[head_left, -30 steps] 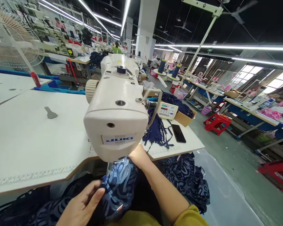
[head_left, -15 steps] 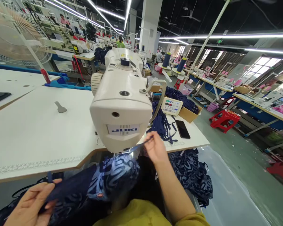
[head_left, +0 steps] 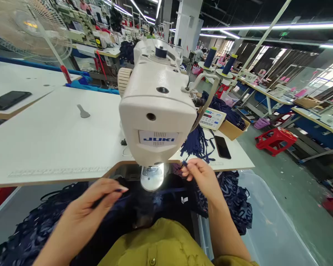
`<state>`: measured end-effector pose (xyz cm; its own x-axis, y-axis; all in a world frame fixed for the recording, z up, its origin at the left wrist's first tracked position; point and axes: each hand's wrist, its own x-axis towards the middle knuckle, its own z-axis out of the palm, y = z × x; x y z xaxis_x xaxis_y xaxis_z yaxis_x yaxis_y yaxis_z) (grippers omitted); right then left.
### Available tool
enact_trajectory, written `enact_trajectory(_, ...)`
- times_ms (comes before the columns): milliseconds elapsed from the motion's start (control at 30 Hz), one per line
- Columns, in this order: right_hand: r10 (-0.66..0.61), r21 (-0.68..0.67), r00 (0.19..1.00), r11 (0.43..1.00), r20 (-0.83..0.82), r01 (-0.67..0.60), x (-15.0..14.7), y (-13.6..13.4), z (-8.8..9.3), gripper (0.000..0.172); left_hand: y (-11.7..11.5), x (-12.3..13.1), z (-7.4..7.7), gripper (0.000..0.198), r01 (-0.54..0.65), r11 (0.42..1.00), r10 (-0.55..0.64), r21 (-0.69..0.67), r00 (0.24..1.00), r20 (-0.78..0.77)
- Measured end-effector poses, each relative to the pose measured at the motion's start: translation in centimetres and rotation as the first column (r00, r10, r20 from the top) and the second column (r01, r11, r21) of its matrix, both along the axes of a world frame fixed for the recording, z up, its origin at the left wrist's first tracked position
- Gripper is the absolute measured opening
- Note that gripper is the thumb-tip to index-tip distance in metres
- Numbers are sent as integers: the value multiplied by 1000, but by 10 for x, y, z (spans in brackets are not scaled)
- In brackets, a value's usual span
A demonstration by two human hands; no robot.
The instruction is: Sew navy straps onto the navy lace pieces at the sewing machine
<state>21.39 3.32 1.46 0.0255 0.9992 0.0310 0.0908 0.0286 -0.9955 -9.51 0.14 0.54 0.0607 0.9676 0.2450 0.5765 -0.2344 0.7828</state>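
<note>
Nearest me, the dark blue fabric [head_left: 169, 197] lies blurred over my lap, below and between my hands; its long axis seems to run crosswise, though the blur leaves that unsure. My left hand [head_left: 84, 208] pinches narrowly on a dark blue sliver, and my right hand [head_left: 204, 177], held higher and farther out, nips a small dark blue end [head_left: 184, 163]; I cannot tell whether either joins the fabric. Between my fingertips, just beyond the fabric, sits the lit machine bed [head_left: 152, 178], touched by neither hand. Past it, the navy strap bundle [head_left: 195, 143] lies nearer my right hand.
</note>
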Motion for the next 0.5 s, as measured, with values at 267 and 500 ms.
enact_trajectory(267, 208, 142, 871, 944, 445, -297, -48, -27, 11, 12, -5, 68, 16, 24, 157, 977, -135, -143, 979, 151)
enact_trajectory(500, 250, 168, 847, 916, 469, -364, -49, -29, 10, 12, -2, 68, 16, 18, 166, 971, -149, -173, 983, 104)
